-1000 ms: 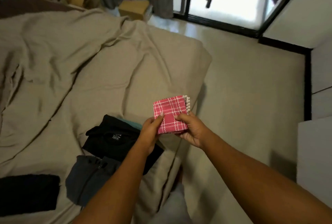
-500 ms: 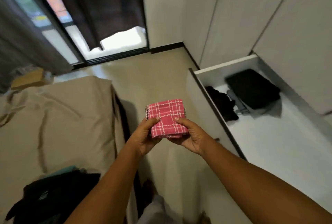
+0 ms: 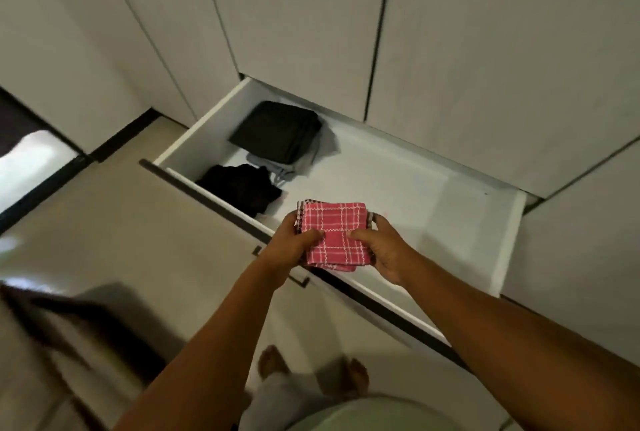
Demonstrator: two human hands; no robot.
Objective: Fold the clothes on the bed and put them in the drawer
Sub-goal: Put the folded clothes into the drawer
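Note:
A folded red plaid cloth is held between both hands over the front edge of the open white drawer. My left hand grips its left side, thumb on top. Its right side is pinched by my right hand. Inside the drawer at the left lie a folded black garment on top of a grey one, and a crumpled black garment nearer the front. The bed shows only as a blurred edge at bottom left.
White wardrobe doors rise behind the drawer. The drawer's dark-edged front panel juts out over the beige floor. My bare feet stand just in front of it. A glass door is at far left.
The view has swung from the bed to the wardrobe. Both hands carried the red plaid cloth along and now hold it over the open drawer.

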